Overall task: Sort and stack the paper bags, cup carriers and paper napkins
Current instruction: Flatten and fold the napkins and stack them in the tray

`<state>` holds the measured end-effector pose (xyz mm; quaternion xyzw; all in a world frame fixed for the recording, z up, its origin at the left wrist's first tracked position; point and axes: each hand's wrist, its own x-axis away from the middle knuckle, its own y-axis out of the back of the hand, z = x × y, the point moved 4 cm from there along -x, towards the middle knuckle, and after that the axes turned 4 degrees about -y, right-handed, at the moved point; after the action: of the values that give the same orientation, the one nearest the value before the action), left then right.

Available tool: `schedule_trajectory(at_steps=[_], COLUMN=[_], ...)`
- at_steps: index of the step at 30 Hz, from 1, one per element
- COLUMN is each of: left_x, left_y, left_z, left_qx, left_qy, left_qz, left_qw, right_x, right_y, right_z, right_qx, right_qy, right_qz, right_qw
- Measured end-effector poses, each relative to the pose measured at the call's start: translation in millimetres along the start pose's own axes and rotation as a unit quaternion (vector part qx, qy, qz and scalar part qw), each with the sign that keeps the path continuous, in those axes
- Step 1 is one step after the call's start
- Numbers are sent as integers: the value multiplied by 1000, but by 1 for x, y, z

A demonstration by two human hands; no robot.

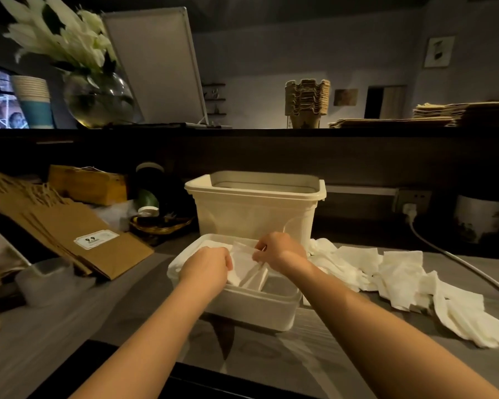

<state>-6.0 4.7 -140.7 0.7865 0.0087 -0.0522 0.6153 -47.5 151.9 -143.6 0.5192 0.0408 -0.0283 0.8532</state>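
In the head view, both hands are over a low white plastic box that stands in the middle of the desk. The left hand grips a folded white paper napkin with curled fingers, and the right hand pinches its other edge. The napkin is partly inside the box.

Just behind the box stands a taller cream bin. Loose napkins lie in a heap toward the right edge of the desk. Brown paper bags lie fanned out at the left edge.

On the shelf above, a stack of cup carriers stands upright, with flat paper bags piled at its right.
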Motion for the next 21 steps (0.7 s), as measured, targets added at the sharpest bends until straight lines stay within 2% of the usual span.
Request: schedule_trajectory(at_steps=[4,9,15,17,21], left_x=[-6,-6,-9,-12,-16], left_y=[0,4,8,7,2], left_z=[-2,-5,0,0,0], left_qx=[-50,-63,-72,-85,-47], left_qy=[-4,-47,-81,-86,-92], left_qz=[74,111,9,6,106], left_qw=[996,991,994,993,989], right_x=[-4,-1,-3,-3,1], right_y=[-7,-3,-5,-3,0], right_z=[-3,-2,-1,-1,1], right_qx=[10,11,-7,7,75], right_qy=[-10,-5,-19,-26,-23], right_qz=[14,-10,24,33,25], right_qw=[1000,1000,1000,999,997])
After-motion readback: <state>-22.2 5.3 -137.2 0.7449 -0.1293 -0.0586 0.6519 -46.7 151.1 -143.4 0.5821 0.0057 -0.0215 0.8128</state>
